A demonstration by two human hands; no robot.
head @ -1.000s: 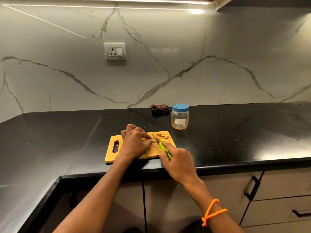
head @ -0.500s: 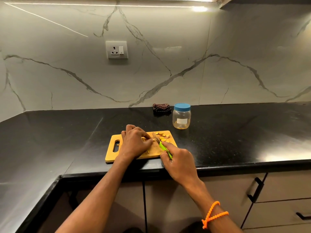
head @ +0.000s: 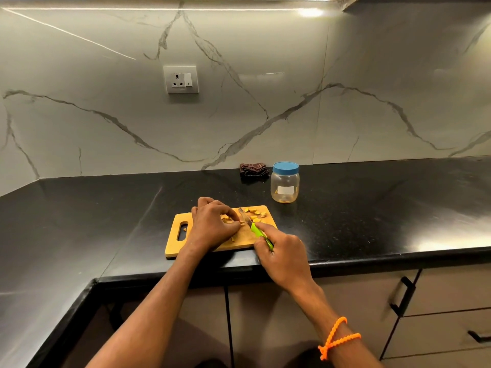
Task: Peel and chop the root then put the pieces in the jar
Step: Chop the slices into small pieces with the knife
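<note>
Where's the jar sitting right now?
In the head view the blue-lidded jar stands on the black counter behind and right of the cutting board, beside the dark folded cloth by the wall.

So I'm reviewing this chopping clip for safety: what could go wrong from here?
1. The left hand's fingertips pin the root right beside the knife blade, so a slip could nick them.
2. The cutting board sits near the counter's front edge; a push might slide it off.
3. The jar has its blue lid on, so the pieces cannot go in yet.
</note>
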